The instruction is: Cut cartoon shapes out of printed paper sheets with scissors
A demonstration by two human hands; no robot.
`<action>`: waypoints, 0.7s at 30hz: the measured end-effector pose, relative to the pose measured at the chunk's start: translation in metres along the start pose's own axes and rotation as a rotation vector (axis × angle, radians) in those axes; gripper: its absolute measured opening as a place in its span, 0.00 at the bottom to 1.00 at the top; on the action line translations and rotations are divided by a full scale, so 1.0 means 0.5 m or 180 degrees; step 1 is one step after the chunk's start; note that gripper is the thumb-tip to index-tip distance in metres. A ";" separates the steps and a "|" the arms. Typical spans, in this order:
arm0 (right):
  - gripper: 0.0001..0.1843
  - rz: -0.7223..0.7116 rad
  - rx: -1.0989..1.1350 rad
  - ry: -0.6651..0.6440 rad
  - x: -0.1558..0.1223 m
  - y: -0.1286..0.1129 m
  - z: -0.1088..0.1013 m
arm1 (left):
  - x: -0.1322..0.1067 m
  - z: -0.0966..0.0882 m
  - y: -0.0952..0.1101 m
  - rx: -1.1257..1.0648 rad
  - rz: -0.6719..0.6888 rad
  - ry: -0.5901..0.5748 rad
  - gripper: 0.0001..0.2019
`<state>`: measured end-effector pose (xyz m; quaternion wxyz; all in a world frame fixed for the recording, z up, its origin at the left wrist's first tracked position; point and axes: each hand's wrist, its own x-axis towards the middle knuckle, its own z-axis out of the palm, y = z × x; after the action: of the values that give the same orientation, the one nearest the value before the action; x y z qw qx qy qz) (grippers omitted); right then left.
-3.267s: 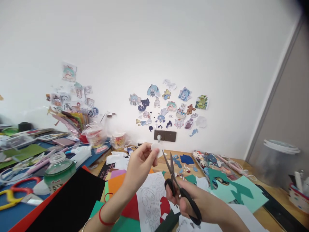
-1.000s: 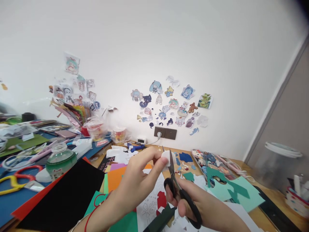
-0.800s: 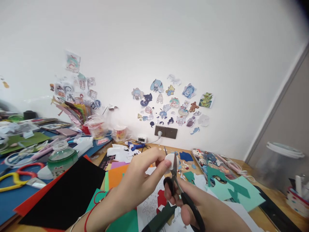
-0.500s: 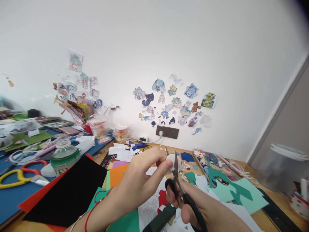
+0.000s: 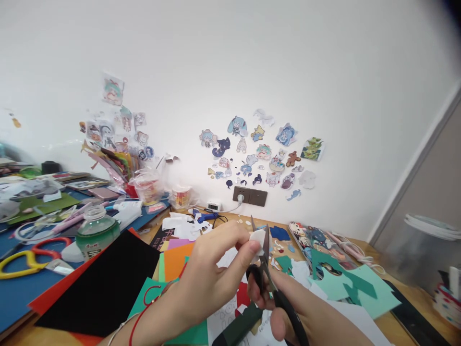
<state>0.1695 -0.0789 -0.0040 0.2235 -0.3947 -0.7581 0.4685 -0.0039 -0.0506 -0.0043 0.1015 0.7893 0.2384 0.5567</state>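
Observation:
My left hand pinches a small white paper cut-out between thumb and fingers, held up over the desk. My right hand grips black-handled scissors, fingers through the loops. The blades point up and straddle the right edge of the white piece. A red string bracelet circles my left wrist. Under both hands lie coloured paper sheets, including a white printed sheet.
A black sheet and orange, green and red papers cover the near desk. A green glass jar and yellow-and-red scissors sit at left. Teal paper offcuts lie at right. Stickers cover the wall above a socket.
The white piece and scissors dropped from near the wall socket to lower over the desk. The blades, open and apart from the paper earlier, now close on its edge.

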 end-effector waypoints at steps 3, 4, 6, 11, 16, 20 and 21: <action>0.08 0.0093 0.0105 -0.0237 -0.002 -0.009 -0.001 | -0.002 0.001 0.001 -0.0048 0.0004 0.0032 0.06; 0.08 0.0093 0.0146 -0.0296 -0.002 -0.010 -0.001 | -0.003 0.002 0.001 -0.0068 0.0008 0.0064 0.06; 0.12 0.0105 0.0148 -0.0311 -0.002 -0.012 0.000 | -0.005 0.004 0.001 -0.0128 -0.0007 0.0122 0.06; 0.31 -0.0131 0.0047 -0.0063 0.007 -0.019 -0.003 | -0.010 0.011 0.001 -0.0264 0.0035 0.0151 0.05; 0.32 -0.0118 0.0100 -0.0052 0.009 -0.040 0.004 | -0.013 0.019 0.001 -0.0408 0.0013 0.0321 0.06; 0.25 -0.0129 -0.0071 0.0370 0.006 -0.049 0.019 | -0.014 0.024 -0.001 -0.0515 0.0047 0.0518 0.06; 0.24 -0.0154 -0.0126 0.0291 0.008 -0.048 0.021 | -0.015 0.025 0.000 -0.0536 0.0060 0.0545 0.06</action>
<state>0.1504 -0.0873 0.0125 0.2613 -0.4017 -0.7656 0.4292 0.0056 -0.0527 -0.0150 0.1415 0.7297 0.1912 0.6410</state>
